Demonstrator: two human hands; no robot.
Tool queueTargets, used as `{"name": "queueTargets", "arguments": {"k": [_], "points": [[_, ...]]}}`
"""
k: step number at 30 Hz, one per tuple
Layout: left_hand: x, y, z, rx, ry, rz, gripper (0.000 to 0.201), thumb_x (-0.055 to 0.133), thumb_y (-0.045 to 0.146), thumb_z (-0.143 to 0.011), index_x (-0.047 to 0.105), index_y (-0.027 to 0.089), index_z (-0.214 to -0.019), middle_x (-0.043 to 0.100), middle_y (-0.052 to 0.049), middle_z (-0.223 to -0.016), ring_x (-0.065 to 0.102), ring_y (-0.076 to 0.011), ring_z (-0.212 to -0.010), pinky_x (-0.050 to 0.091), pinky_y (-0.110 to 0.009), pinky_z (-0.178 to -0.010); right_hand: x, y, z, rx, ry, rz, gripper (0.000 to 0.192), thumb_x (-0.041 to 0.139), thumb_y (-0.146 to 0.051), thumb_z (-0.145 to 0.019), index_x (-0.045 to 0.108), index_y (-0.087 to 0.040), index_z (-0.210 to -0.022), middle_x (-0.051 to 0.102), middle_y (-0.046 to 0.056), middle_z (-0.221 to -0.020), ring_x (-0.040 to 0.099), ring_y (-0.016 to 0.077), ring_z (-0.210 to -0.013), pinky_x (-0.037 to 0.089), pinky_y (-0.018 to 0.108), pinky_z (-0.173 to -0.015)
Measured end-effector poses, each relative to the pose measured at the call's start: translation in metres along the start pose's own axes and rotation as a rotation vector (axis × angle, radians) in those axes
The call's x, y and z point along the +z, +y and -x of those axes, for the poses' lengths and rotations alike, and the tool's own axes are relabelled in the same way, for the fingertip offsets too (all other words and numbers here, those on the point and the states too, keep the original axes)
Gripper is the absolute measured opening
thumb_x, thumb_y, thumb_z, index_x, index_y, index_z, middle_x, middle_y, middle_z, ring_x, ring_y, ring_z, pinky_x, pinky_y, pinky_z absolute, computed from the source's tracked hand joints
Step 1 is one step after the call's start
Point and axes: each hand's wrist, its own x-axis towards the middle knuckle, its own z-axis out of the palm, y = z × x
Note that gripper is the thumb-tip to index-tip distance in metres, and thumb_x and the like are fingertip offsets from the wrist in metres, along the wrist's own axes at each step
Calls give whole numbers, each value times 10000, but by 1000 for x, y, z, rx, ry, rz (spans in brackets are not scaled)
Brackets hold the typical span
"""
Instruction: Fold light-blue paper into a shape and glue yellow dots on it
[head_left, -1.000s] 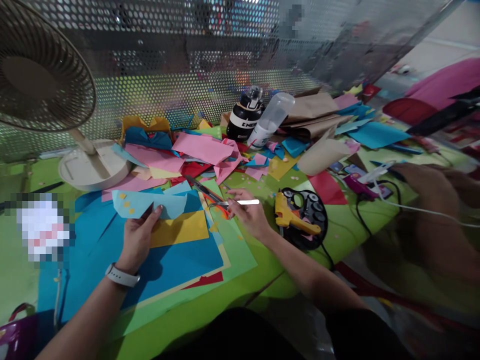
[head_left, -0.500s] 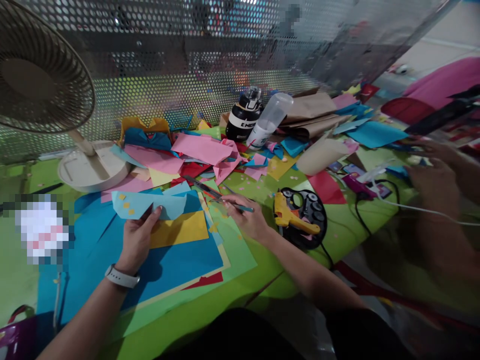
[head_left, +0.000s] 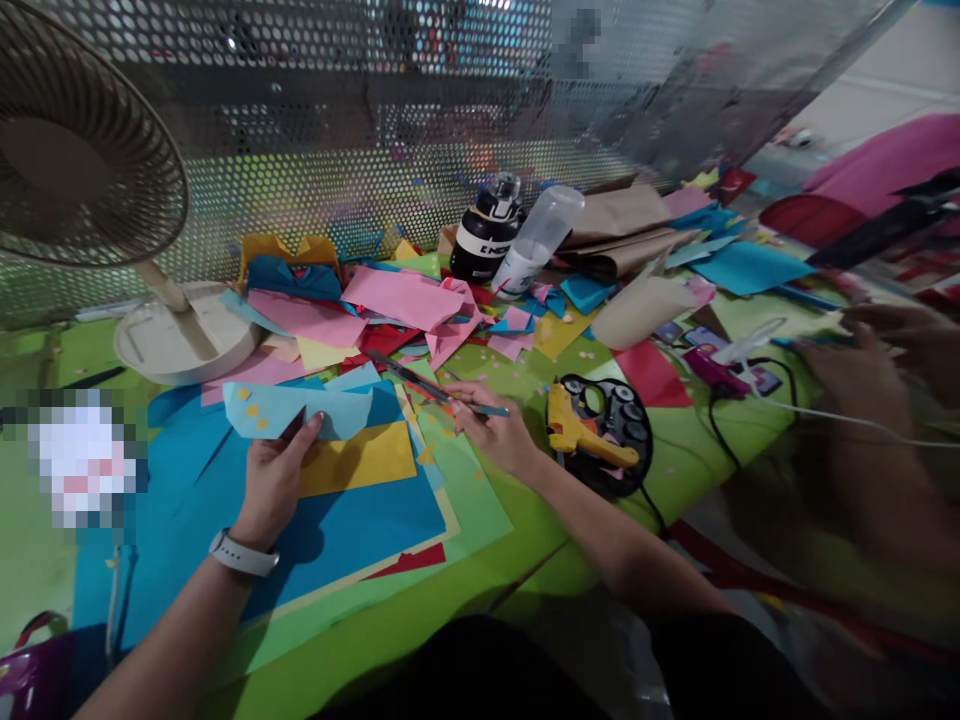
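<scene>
My left hand (head_left: 281, 475), with a white watch on its wrist, pinches a folded light blue paper piece (head_left: 345, 412) by its lower edge. Small yellow paper squares (head_left: 247, 408) sit on the paper's left part. My right hand (head_left: 495, 430) is closed around a slim grey tool (head_left: 491, 410) whose kind I cannot make out. Just beyond those fingers lies a long dark tool with red on it (head_left: 409, 375); whether the hand touches it I cannot tell. Under my left hand are a yellow paper strip (head_left: 367, 462) and blue sheets (head_left: 360, 530).
A yellow glue gun (head_left: 577, 432) rests on a black holder (head_left: 634, 410) at right. Behind are paper scraps (head_left: 405, 295), a black bottle (head_left: 480, 240) and a clear bottle (head_left: 547, 225). A fan (head_left: 176, 320) stands left. Another person's hands (head_left: 855, 370) work at far right.
My right hand has shifted slightly to the right with the grey tool. My left hand and the light blue paper stay put. The other person's hands have moved a little.
</scene>
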Motion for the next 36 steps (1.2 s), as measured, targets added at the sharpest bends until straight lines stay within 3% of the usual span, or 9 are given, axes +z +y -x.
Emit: {"name": "queueTargets", "arguments": {"k": [7,14,24,36], "points": [[0,-1,0,0,-5,2,352,852,297,-630,746,167,-940,744,-46,-1016,679,-196,-920,560,-268,-773,-1,-1,2,-11,-12,49,218,501,-319,-930,602,-207,-1087,700,35,-857,641,127,-586,493,232,-536],[0,0,0,-1,-3,-15,370,859,311,-614,747,166,-935,744,-53,-1021,682,-215,-934,567,-293,-786,0,-3,3,-144,-22,208,237,472,-256,-934,620,-210,-1112,713,48,-845,655,154,-638,513,267,-630],[0,-1,-1,13,-5,4,358,863,319,-610,739,161,-906,739,-59,-1015,673,-229,-983,561,-322,-847,1,-2,2,-49,30,56,213,474,-301,-933,605,-215,-1077,682,9,-758,618,116,-536,485,217,-501],[1,1,0,-8,12,-14,354,856,308,-619,741,168,-922,739,-52,-1033,674,-208,-967,559,-285,-823,2,-4,3,-83,59,120,219,512,-308,-921,647,-209,-1062,714,47,-859,647,141,-613,527,249,-588]]}}
